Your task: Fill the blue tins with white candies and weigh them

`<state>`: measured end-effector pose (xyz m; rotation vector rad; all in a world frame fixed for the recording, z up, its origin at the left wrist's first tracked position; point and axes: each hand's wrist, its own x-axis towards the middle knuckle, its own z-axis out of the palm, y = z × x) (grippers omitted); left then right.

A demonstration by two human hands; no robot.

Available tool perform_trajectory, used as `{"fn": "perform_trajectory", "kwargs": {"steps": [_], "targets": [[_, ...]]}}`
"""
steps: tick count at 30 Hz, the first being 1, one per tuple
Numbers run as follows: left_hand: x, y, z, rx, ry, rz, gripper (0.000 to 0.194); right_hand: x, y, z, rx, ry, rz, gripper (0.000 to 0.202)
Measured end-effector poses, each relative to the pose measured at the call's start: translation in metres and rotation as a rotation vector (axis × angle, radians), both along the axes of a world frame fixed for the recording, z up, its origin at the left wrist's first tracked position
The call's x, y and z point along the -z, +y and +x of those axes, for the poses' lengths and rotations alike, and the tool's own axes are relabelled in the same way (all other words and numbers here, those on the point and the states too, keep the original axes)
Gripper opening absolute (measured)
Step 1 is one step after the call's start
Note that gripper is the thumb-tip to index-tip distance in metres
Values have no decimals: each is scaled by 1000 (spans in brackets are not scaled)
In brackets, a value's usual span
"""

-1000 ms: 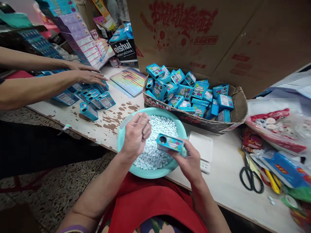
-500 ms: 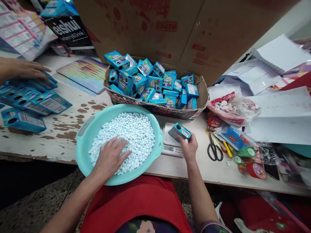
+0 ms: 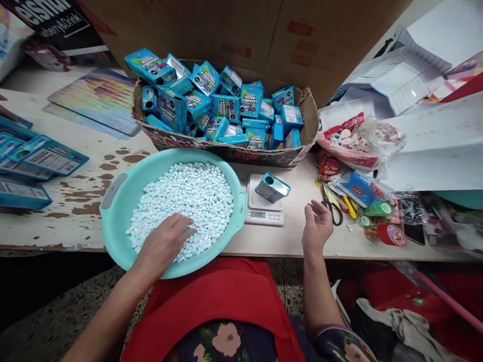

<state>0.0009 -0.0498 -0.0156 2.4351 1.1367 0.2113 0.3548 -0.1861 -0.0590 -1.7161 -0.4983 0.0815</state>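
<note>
My left hand (image 3: 166,240) is down among the small white candies (image 3: 204,193) in the turquoise basin (image 3: 113,221). Its fingers are drawn together on the candies, and the fingertips are partly hidden. A blue printed box (image 3: 272,187) with a dark round hole in its end rests on the white kitchen scale (image 3: 260,216), just right of the basin. The scale's small display is lit. Off to the right of the scale, my right hand (image 3: 317,229) is above the table, palm turned up, fingers loosely curled and apart with nothing in them.
Behind the basin stands a carton tray (image 3: 226,151) heaped with blue boxes. More blue boxes (image 3: 49,156) lie at left, near another person's hand (image 3: 5,108). Scissors (image 3: 334,206), tape rolls (image 3: 390,234) and a bag of candies (image 3: 354,143) crowd the right side.
My right hand has let go of the blue box on the scale and moved right. My left hand's fingers have drawn closer together in the candies. The camera view has shifted.
</note>
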Motion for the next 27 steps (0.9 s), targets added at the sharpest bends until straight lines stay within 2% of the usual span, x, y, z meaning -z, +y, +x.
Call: {"fn": "perform_trajectory", "kwargs": {"steps": [3,5,8,11,12,16,17,19,22,25,27], "targets": [[-10,2,-1,-133,-156,-143,26,5,-11,0,25,18,3,38],[-18,6,-3,-329,-280,-306,24,6,-16,0,30,28,1,37],[-28,15,-7,-663,-651,-688,22,6,-18,1,37,18,-14,36],[-33,23,-7,-822,-1039,-1003,11,6,-18,3,35,11,-11,36],[-33,25,-5,-847,-1089,-1062,9,7,-18,4,30,13,-12,36],[-38,29,3,-887,-1121,-1232,20,11,-20,3,10,20,-30,35],[-40,29,5,-891,-1151,-1246,21,13,-22,1,5,10,-43,35],[-42,31,8,-938,-1246,-1169,23,15,-27,-5,5,-53,-82,33],[-44,33,11,-983,-1213,-1120,22,17,-37,-21,-7,-278,-150,27],[-44,37,11,-891,-1050,-1237,18,20,-46,-41,-93,-536,-191,27],[-45,41,12,-844,-1072,-1204,16,24,-50,-51,-148,-637,-204,30]]}}
